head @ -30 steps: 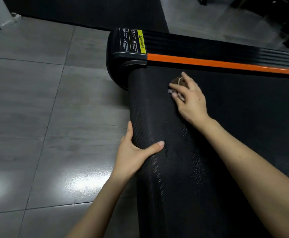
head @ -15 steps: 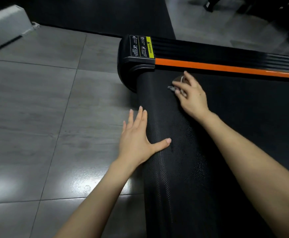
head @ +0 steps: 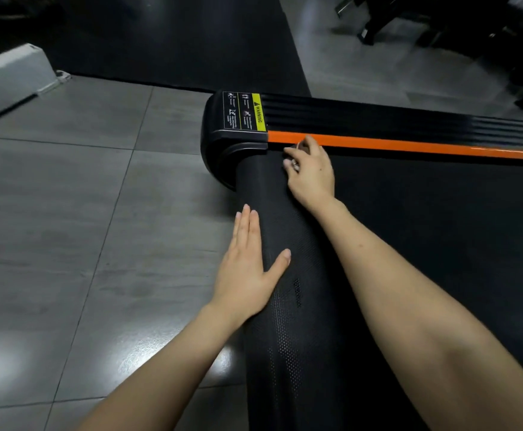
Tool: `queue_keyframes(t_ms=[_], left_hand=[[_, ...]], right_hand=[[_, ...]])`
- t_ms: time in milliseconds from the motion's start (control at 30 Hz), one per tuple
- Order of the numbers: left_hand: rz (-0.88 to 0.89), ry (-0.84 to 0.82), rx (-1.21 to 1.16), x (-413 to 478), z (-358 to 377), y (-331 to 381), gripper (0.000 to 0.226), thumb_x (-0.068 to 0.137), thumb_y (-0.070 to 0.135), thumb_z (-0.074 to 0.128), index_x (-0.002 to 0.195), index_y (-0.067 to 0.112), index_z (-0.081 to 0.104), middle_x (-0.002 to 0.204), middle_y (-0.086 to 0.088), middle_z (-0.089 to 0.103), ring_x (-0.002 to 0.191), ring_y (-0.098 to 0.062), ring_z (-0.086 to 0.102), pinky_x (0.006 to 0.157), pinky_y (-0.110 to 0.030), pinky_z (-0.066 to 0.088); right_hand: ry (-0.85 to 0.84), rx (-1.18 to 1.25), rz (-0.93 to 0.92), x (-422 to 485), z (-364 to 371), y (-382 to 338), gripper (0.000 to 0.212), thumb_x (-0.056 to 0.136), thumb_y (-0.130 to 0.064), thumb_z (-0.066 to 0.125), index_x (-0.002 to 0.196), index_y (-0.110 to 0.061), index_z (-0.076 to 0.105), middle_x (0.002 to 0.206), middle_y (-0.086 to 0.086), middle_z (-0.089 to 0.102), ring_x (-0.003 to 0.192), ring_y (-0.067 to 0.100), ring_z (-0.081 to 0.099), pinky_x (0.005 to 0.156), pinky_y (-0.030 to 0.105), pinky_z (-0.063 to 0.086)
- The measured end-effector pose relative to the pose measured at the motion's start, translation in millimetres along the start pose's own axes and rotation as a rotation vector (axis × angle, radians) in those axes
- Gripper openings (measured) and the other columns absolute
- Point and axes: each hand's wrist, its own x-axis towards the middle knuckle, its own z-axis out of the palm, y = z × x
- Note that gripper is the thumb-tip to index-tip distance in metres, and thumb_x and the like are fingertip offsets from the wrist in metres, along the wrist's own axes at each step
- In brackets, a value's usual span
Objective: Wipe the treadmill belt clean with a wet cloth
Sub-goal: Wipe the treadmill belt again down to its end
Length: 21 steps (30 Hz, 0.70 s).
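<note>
While the left hand (head: pixel 247 269) is laid flat on the rounded end of the belt (head: pixel 409 244), with fingers straight and together and the thumb spread onto the textured surface, the right hand (head: pixel 311 172) is held at the belt's far corner, just beside the orange rail (head: pixel 409 147). Its fingers are curled round a small cloth (head: pixel 295 165), of which only a pale scrap is seen beneath them, down against the belt. A warning label (head: pixel 247 112) is seen on the black end cap (head: pixel 220 150) next to that corner. The treadmill is set on a grey tiled floor (head: pixel 67 228).
</note>
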Motion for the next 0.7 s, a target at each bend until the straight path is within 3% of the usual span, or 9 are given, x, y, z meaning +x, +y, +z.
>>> queue_keyframes(t_ms=[100, 200, 333, 433, 500, 567, 633, 700], left_hand=[[0.003, -0.007, -0.003, 1, 0, 0, 0.085, 0.092, 0.055, 0.043, 0.151, 0.013, -0.001, 0.159, 0.004, -0.012, 0.144, -0.004, -0.012, 0.108, -0.008, -0.007], [-0.003, -0.02, 0.025, 1, -1, 0, 0.094, 0.08, 0.07, 0.026, 0.151, 0.014, 0.0, 0.159, 0.004, -0.01, 0.145, -0.005, -0.01, 0.107, -0.005, -0.008], [-0.006, -0.04, 0.059, 0, -3, -4, 0.095, 0.076, 0.072, 0.017, 0.151, 0.018, -0.003, 0.158, 0.008, -0.014, 0.144, -0.004, -0.009, 0.109, -0.012, 0.0], [0.006, -0.05, 0.062, -2, -4, -4, 0.093, 0.077, 0.072, 0.015, 0.151, 0.021, -0.006, 0.154, 0.014, -0.021, 0.144, -0.003, -0.01, 0.109, -0.015, 0.003], [0.006, -0.052, 0.042, -2, -2, -4, 0.091, 0.078, 0.072, 0.015, 0.151, 0.022, -0.007, 0.152, 0.016, -0.023, 0.144, -0.002, -0.012, 0.109, -0.015, 0.004], [0.002, -0.051, 0.041, 1, -2, -4, 0.091, 0.078, 0.071, 0.015, 0.151, 0.021, -0.007, 0.155, 0.013, -0.02, 0.143, -0.002, -0.013, 0.109, -0.015, 0.003], [0.001, -0.054, 0.058, 2, -3, -4, 0.091, 0.079, 0.07, 0.016, 0.151, 0.019, -0.005, 0.157, 0.009, -0.017, 0.144, -0.003, -0.012, 0.109, -0.014, 0.003], [0.008, -0.061, 0.071, 2, -3, -3, 0.087, 0.086, 0.065, 0.025, 0.151, 0.017, -0.004, 0.158, 0.005, -0.014, 0.145, -0.005, -0.011, 0.11, -0.014, 0.002]], right_hand=[[-0.034, 0.015, -0.062, 0, 1, -6, 0.035, 0.096, -0.025, 0.051, 0.129, -0.019, 0.057, 0.153, 0.007, 0.026, 0.14, 0.028, 0.022, 0.112, 0.038, 0.023], [-0.063, 0.079, -0.185, -3, 14, -30, 0.032, 0.094, -0.024, 0.053, 0.124, -0.02, 0.062, 0.152, 0.007, 0.029, 0.139, 0.031, 0.025, 0.112, 0.041, 0.027], [-0.127, 0.071, -0.33, -13, 0, -13, 0.03, 0.093, -0.021, 0.054, 0.121, -0.023, 0.063, 0.153, 0.005, 0.029, 0.14, 0.03, 0.025, 0.109, 0.042, 0.031], [-0.026, -0.044, -0.122, -9, -32, 56, 0.032, 0.09, -0.015, 0.054, 0.121, -0.019, 0.064, 0.152, 0.007, 0.03, 0.137, 0.029, 0.03, 0.106, 0.029, 0.028], [0.073, -0.07, 0.149, 3, -45, 88, 0.032, 0.094, -0.021, 0.051, 0.123, -0.019, 0.062, 0.153, 0.007, 0.026, 0.138, 0.03, 0.026, 0.107, 0.032, 0.028], [0.125, -0.034, 0.298, 15, -32, 79, 0.034, 0.094, -0.027, 0.049, 0.127, -0.018, 0.058, 0.15, 0.008, 0.03, 0.135, 0.032, 0.031, 0.107, 0.033, 0.029], [0.127, 0.0, 0.27, 17, -9, 42, 0.043, 0.091, -0.03, 0.052, 0.133, -0.019, 0.052, 0.14, 0.007, 0.043, 0.124, 0.027, 0.046, 0.098, 0.026, 0.037], [0.055, -0.061, 0.06, 6, 14, 5, 0.038, 0.093, -0.028, 0.05, 0.129, -0.022, 0.056, 0.144, 0.004, 0.039, 0.127, 0.024, 0.042, 0.098, 0.027, 0.036]])
